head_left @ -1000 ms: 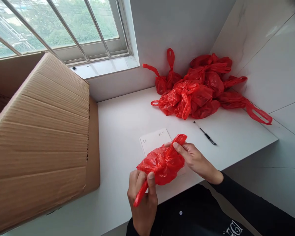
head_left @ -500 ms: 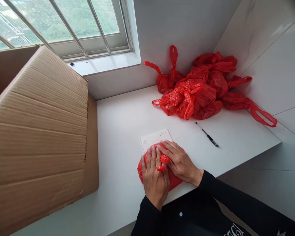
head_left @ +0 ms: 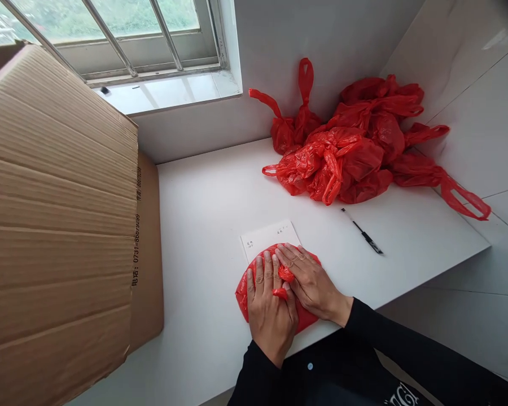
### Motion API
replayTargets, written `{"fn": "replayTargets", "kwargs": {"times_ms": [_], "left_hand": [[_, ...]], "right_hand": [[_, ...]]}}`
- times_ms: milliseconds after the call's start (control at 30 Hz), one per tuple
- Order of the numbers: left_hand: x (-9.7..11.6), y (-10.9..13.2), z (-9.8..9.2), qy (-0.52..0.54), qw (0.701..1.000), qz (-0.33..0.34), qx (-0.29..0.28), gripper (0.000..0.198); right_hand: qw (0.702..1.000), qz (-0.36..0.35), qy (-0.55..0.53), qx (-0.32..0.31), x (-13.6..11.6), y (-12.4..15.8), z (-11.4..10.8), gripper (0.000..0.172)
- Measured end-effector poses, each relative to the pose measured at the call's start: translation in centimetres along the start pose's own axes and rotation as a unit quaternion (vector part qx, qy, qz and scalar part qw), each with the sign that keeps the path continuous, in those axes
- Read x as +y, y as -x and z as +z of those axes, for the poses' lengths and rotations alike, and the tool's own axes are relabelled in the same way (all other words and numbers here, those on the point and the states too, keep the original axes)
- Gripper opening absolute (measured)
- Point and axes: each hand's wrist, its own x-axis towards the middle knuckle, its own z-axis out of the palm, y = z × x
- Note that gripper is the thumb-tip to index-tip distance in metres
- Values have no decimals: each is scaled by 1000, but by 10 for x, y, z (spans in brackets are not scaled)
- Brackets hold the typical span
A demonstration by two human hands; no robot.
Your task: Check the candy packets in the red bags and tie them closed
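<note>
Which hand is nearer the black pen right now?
Right. The right hand lies flat on the red bag, the pen apart from it, farther back and to its right. The left hand presses the same bag, farther left of the pen.

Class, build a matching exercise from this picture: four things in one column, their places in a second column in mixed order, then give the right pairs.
Things
1 pen
2 cardboard box
3 pile of red bags
4 flattened red bag

Places
A under the left hand and right hand
B in the far right corner
C filling the left side
D right of the white sheet

Pairs: 1-D, 2-C, 3-B, 4-A
</note>
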Motion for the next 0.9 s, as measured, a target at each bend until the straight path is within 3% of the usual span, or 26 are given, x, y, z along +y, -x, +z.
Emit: {"fn": "replayTargets", "kwargs": {"times_ms": [167,300,433,533,633,733,800,900], "left_hand": [[0,0,-3,45,999,-9,-11,61],[2,2,-29,129,989,-56,-38,55],[-10,6,-55,169,984,-54,23,52],[-27,10,-56,155,983,-83,54,50],[-36,13,-52,204,967,-146,33,46],[-31,14,-58,238,952,-188,37,42],[-24,12,-66,237,954,-176,45,41],[-16,10,-72,258,960,-108,35,38]], "right_hand": [[999,2,-36,-9,-1,-2,-6,56],[993,31,-108,23,-10,-2,-32,53],[983,74,-135,99,-12,1,-59,45],[979,110,-111,132,-8,4,-66,37],[980,124,-121,98,-11,4,-68,34],[987,103,-110,48,-21,1,-69,36],[996,54,-63,7,-26,-1,-68,42],[998,-36,9,-44,-25,-6,-60,51]]}}
